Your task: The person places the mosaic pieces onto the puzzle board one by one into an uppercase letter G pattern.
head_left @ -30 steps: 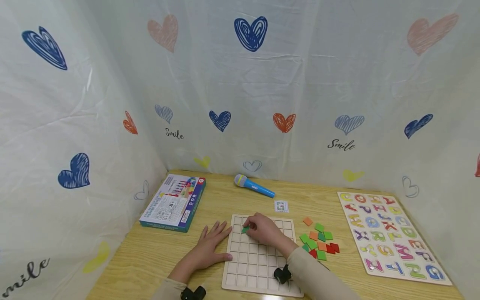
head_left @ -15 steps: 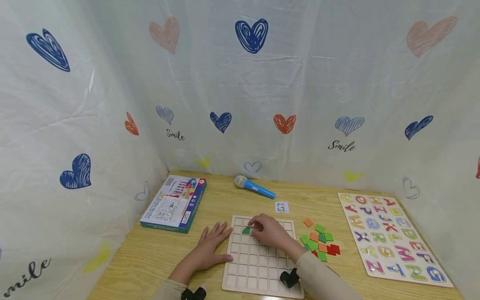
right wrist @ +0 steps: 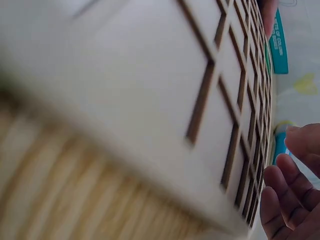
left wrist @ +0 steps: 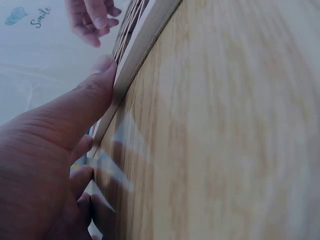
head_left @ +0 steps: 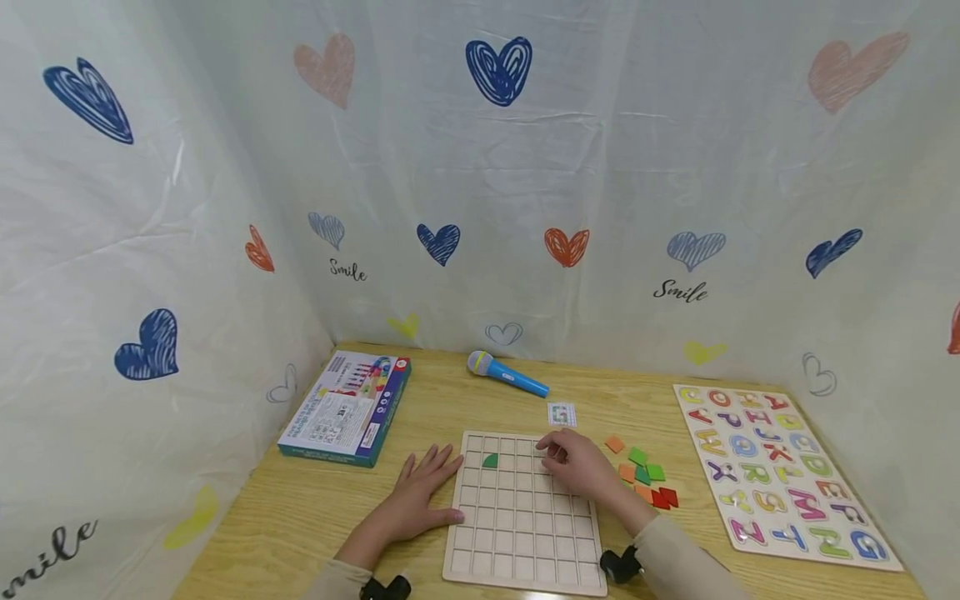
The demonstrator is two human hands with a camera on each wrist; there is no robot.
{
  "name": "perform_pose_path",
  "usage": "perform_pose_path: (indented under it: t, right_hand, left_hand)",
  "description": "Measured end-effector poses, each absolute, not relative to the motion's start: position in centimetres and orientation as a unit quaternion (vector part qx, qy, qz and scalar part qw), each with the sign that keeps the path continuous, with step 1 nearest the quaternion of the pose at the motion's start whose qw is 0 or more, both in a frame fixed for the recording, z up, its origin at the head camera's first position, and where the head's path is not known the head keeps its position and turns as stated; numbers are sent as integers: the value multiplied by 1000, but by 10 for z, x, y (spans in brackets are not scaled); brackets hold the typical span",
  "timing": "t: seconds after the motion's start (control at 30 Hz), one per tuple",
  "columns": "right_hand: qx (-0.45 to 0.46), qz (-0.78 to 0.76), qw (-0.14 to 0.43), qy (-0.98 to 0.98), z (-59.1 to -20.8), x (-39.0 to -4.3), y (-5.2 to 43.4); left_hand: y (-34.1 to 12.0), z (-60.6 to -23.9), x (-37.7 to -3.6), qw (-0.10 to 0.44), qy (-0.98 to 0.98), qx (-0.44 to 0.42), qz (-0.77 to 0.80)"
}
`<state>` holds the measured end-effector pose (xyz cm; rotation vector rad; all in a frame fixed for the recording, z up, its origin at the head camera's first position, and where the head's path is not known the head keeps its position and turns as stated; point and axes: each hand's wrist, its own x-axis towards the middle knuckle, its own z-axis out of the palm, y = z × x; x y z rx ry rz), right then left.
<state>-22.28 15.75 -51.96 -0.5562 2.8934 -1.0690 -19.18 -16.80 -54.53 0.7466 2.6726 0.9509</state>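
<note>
A wooden grid board [head_left: 525, 533] lies on the table with one dark green rounded tile [head_left: 490, 461] in a cell near its far left corner. My left hand [head_left: 417, 502] rests spread beside the board; in the left wrist view its thumb [left wrist: 92, 92] presses the board's edge. Over the board's far right part is my right hand [head_left: 583, 468], its fingers loosely bent and nothing between them. In the right wrist view the fingers [right wrist: 292, 192] of that hand hang loose beside the grid.
Loose tiles in green, orange and red [head_left: 656, 472] lie right of the board, partly behind the right forearm. A small pattern card [head_left: 562, 414], a blue toy microphone [head_left: 510, 375], a box [head_left: 345, 408] and an alphabet board [head_left: 783, 475] surround it.
My right hand has let go of the dark green tile, which stays in its cell, and has moved right across the board toward the loose tiles. The left hand has stayed put.
</note>
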Motion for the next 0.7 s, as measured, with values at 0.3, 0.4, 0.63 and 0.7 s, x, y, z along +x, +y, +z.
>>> perform_pose_path:
  t: [0.3, 0.4, 0.63, 0.7]
  right_hand:
    - [-124, -365, -5, 923, -524, -211, 194]
    - [-112, -374, 1, 921, -524, -208, 207]
    - [-90, -353, -30, 931, -524, -205, 237]
    - [-82, -343, -40, 935, -526, -205, 245]
  left_hand:
    - [-168, -544, -191, 105, 905, 252, 325]
    - [-167, -544, -191, 107, 905, 252, 325]
    - [-167, -542, -190, 107, 906, 249, 325]
    - [-167, -542, -190, 108, 905, 249, 327]
